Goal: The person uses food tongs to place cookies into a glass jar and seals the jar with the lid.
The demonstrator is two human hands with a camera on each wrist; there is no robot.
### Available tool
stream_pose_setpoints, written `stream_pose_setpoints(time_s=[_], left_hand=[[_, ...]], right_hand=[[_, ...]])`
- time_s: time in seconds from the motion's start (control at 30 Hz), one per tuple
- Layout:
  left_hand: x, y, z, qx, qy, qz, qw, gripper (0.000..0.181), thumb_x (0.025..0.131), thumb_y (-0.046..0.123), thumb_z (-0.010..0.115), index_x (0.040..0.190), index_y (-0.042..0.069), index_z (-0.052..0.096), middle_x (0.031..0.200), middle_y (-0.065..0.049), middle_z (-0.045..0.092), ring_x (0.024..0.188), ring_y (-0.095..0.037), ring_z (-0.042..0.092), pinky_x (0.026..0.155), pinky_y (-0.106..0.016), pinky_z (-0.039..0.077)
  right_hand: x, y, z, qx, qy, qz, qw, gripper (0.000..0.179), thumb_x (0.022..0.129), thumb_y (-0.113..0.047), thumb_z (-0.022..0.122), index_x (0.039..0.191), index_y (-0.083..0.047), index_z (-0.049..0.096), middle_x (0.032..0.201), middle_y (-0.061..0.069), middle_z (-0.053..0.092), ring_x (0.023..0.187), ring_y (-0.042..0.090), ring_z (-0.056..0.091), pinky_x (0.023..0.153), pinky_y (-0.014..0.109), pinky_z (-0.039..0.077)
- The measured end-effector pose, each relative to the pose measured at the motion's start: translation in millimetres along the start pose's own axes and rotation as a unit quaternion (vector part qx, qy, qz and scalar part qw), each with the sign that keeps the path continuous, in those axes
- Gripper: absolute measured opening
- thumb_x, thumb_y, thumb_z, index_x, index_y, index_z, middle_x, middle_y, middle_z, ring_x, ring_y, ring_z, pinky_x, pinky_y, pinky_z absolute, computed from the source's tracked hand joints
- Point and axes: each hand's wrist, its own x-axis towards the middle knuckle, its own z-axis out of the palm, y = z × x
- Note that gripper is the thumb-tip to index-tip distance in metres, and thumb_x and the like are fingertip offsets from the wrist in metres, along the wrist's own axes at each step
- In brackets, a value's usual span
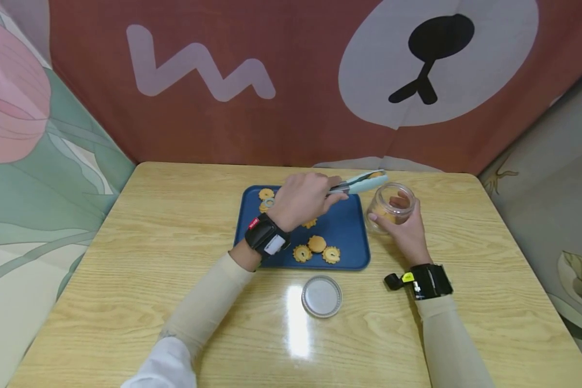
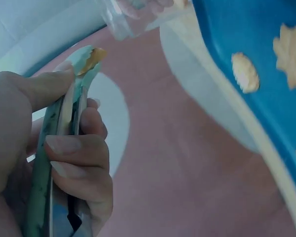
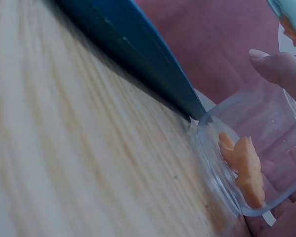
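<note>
My left hand [image 1: 303, 200] grips a pair of mint-green tongs [image 1: 364, 183] above the tray's back right corner. Pinched in the tong tips is a golden cookie [image 2: 92, 60], close to the mouth of a clear jar [image 1: 393, 191]. My right hand [image 1: 407, 231] is wrapped round that jar, thumb on the near side and fingers behind. Inside, a couple of cookies [image 3: 249, 170] lie at the bottom in the right wrist view. More cookies [image 1: 317, 244] sit on the blue tray [image 1: 351, 242], some hidden under my left hand.
A round silver-grey lid [image 1: 321, 296] lies on the wooden table [image 1: 174, 215] in front of the tray. At the table's back edge hangs a brown printed cloth [image 1: 300, 129]. Patterned cloths [image 1: 19, 215] hang along both sides.
</note>
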Motion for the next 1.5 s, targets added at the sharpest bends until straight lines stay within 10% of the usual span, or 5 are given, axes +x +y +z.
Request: stream_pose_setpoints(time_s=[0.2, 0.9, 1.5], left_hand=[[10.8, -0.8, 12.6, -0.057, -0.026, -0.008, 0.9980, 0.044, 0.091, 0.054, 0.051, 0.122, 0.025, 0.062, 0.057, 0.002, 0.042, 0.043, -0.009, 0.041, 0.037, -0.023, 0.027], [20.1, 19.9, 20.8, -0.031, -0.061, 0.020, 0.9974, 0.049, 0.095, 0.054, 0.043, 0.128, 0.020, 0.056, 0.073, 0.006, 0.055, 0.050, -0.010, 0.047, 0.040, -0.026, 0.031], [12.4, 17.6, 23.6, -0.013, -0.058, 0.010, 0.9982, 0.063, 0.092, 0.061, 0.040, 0.136, 0.016, 0.049, 0.063, 0.003, 0.050, 0.044, -0.010, 0.045, 0.039, -0.025, 0.029]], right_hand=[[0.2, 1.9, -0.6, 0.001, -0.001, -0.001, 1.0000, 0.087, 0.075, -0.023, 0.081, 0.142, -0.018, 0.025, 0.134, 0.016, 0.041, 0.120, 0.022, 0.040, 0.103, 0.047, 0.027], [-4.0, -25.9, 6.1, 0.051, -0.030, -0.033, 0.9977, 0.090, 0.076, -0.008, 0.079, 0.143, -0.023, 0.021, 0.137, 0.013, 0.039, 0.122, 0.024, 0.038, 0.103, 0.050, 0.026], [0.4, 4.5, 2.4, 0.067, -0.025, -0.046, 0.9963, 0.092, 0.075, -0.007, 0.079, 0.143, -0.027, 0.021, 0.137, 0.009, 0.038, 0.125, 0.024, 0.037, 0.106, 0.043, 0.024]])
